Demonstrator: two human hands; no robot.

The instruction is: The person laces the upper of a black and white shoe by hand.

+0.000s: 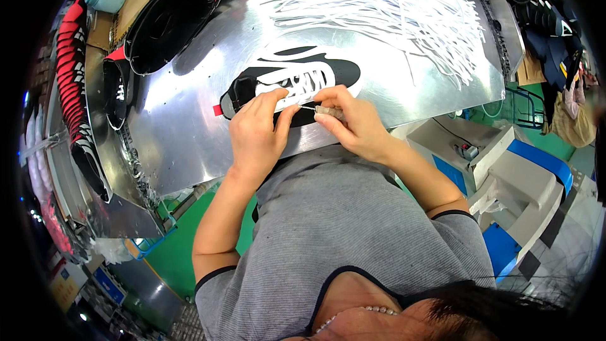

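Observation:
A black-and-white shoe upper lies flat on the metal tabletop, its toe to the right and a red tab at its heel. White shoelace crosses its eyelet rows. My left hand grips the near edge of the upper at the lacing, fingers and thumb closed. In my right hand is a thin hooked-looking tool with a beige wrapped handle. Its slim metal shaft points left toward my left thumb. The tip is too small to make out, and my fingers cover part of the near eyelets.
Many loose white shoelaces spread over the far side of the metal table. Black-and-red shoe uppers are stacked at the far left, with a long nested row further left. A white-and-blue machine stands at the right.

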